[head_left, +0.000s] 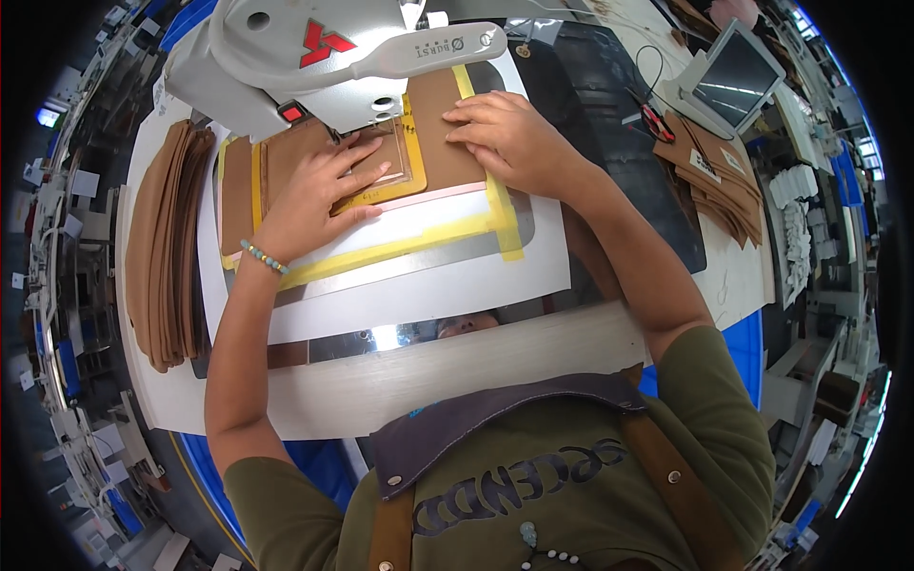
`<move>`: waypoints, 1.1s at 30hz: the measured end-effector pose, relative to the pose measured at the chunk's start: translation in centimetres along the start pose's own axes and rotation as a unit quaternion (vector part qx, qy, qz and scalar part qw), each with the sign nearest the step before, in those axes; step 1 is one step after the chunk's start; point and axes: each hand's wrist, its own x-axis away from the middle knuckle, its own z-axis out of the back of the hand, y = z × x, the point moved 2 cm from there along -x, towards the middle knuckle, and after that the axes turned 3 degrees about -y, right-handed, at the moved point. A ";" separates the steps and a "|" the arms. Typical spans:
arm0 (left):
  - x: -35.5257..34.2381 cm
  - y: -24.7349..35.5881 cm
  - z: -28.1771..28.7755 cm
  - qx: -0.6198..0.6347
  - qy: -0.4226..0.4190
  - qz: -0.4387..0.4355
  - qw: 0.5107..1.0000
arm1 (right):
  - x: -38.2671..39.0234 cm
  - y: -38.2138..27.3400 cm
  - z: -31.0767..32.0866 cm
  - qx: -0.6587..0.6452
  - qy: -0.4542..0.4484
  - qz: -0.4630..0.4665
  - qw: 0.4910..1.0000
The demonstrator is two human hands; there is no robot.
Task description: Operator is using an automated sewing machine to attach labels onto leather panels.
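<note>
My left hand point(322, 195) lies with fingers spread over a yellow-edged template frame point(416, 176), beneath the head of a grey-white sewing machine point(257, 71). Under the frame is a flat brown fabric piece point(433, 157), bordered by yellow tape. My right hand point(509, 143) rests on the fabric's right side, fingers stretched out and slightly bent, close to the taped edge. Neither hand grips anything. The needle area is partly hidden by the machine head and my left fingers. Below the fabric lies a white sheet point(428, 290).
A tall stack of brown fabric pieces point(157, 262) stands at the left. At the right are more brown pieces point(719, 176) with white labels, red-handled scissors point(654, 122) and a small screen point(733, 76) on a stand. A thin black cable loops beside the screen.
</note>
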 end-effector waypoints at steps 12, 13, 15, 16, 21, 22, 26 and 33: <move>-1.7 -2.5 -0.3 0.048 0.002 0.077 0.996 | 0.1 0.8 -0.6 0.017 0.018 -0.004 1.000; -1.8 -2.7 -0.3 0.067 0.027 0.091 0.993 | 0.1 0.9 -0.7 0.007 0.016 -0.009 1.000; -2.2 -3.0 -0.5 0.054 0.038 0.066 0.996 | 0.0 1.1 -0.9 -0.001 0.021 -0.017 1.000; -2.2 -3.1 -0.6 0.062 0.045 0.075 0.994 | 0.0 1.2 -0.9 -0.014 0.021 -0.020 0.999; -1.6 -3.4 -1.0 0.090 0.066 0.095 0.989 | 0.1 1.2 -1.2 -0.034 0.029 -0.021 0.999; -1.1 -3.4 -1.0 0.091 0.052 0.096 0.990 | 0.2 1.1 -1.3 -0.034 0.032 -0.019 0.999; 2.6 -4.8 0.5 0.086 0.142 0.130 0.978 | 0.2 0.5 -1.6 -0.038 0.055 0.013 0.998; 10.8 -10.5 2.0 -0.007 0.143 0.237 0.961 | -0.1 0.0 -2.1 -0.022 0.046 0.019 0.999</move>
